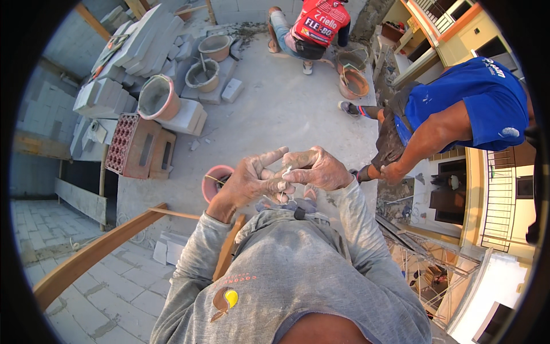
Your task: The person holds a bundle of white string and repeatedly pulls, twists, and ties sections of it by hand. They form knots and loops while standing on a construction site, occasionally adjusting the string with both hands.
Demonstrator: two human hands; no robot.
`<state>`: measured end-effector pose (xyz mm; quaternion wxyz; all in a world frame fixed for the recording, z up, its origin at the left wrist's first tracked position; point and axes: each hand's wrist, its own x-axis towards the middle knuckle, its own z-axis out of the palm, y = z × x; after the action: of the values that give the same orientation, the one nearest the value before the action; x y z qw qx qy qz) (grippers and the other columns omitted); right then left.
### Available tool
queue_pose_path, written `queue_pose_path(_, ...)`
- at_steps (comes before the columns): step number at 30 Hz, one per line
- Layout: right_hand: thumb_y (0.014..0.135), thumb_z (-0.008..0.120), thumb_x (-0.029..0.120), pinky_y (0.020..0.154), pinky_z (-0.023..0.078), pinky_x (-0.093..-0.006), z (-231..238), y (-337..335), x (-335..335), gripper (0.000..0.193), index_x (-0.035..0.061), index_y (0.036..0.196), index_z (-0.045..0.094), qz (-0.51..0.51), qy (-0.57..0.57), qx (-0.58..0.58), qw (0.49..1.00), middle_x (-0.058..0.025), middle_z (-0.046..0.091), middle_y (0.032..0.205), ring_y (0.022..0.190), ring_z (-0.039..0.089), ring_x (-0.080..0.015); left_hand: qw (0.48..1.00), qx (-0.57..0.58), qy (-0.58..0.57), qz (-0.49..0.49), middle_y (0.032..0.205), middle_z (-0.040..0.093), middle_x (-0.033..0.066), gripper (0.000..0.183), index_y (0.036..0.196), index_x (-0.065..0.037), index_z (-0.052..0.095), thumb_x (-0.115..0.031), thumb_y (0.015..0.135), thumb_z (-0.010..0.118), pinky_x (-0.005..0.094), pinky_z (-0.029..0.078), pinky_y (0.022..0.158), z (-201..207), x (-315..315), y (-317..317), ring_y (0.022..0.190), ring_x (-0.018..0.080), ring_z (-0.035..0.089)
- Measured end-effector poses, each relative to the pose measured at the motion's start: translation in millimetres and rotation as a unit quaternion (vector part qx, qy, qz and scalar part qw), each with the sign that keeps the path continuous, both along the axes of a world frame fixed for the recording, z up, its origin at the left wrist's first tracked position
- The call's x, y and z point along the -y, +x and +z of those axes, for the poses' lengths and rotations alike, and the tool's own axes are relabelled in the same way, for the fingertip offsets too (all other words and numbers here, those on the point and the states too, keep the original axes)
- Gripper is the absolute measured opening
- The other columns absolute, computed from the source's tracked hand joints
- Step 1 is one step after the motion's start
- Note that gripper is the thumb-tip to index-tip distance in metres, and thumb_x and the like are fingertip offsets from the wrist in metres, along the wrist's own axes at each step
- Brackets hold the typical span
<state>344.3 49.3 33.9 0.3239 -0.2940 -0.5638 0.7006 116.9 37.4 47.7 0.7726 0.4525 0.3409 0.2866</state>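
My left hand [247, 182] and my right hand [321, 170], both coated in pale dust, meet in front of my waist. Between their fingers runs a thin white string [281, 196], with loose loops hanging below the fingertips. The right thumb and forefinger pinch it, and the left fingers are curled around it. What the string is made of is too small to tell. Just left of my left wrist, a pink bucket [209, 191] stands on the floor.
A person in a blue shirt [470, 103] stands close on my right; another in a red shirt [322, 23] crouches ahead. Buckets [169, 104], pale blocks [103, 97] and a red crate [122, 146] stand left. Wooden beams [94, 255] cross lower left. The floor edge [375, 123] drops away right.
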Motion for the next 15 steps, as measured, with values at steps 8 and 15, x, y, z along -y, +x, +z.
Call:
queue_pose_path(8,0.094,0.072,0.017,0.065,0.047,-0.0229,9,-26,19,0.017,0.0002,0.090,0.073,-0.156,-0.006,-0.006,0.988,0.0005,0.068,0.081,0.071,0.056,-0.0060,0.990,-0.021,0.041,0.135,0.083,0.076,0.0096,0.038,0.120,0.006,0.066,-0.012,0.089,0.077,0.0222,0.056,0.059,-6,14,0,0.069,0.0104,0.069)
queue_pose_path(15,0.095,0.071,0.021,0.060,0.046,-0.0241,15,-33,28,0.022,-0.0008,0.095,0.075,-0.229,0.046,0.088,0.968,-0.0018,0.068,0.081,0.067,0.055,-0.0053,0.969,-0.092,0.122,0.193,0.079,0.073,0.0068,0.020,0.099,0.000,0.077,-0.019,0.094,0.074,0.0181,0.037,0.036,-4,25,3,0.050,0.0025,0.055)
